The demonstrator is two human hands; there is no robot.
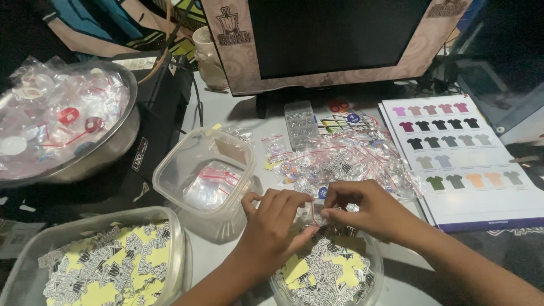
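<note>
My left hand [275,224] and my right hand [362,209] meet above a round clear bowl [371,258] of black, white and yellow stickers. Both pinch a small clear zip bag [318,212] between their fingertips. Just beyond the hands lies a heap of small clear bags with red zip strips [351,161] on the desk. What is inside the held bag is too small to tell.
A square clear tub [195,153] holds a few bags left of the hands. A second tub of stickers [102,266] sits at the lower left, a metal bowl of bagged items [122,136] at the far left. A shirt colour chart [459,153] lies right; a monitor [334,37] stands behind.
</note>
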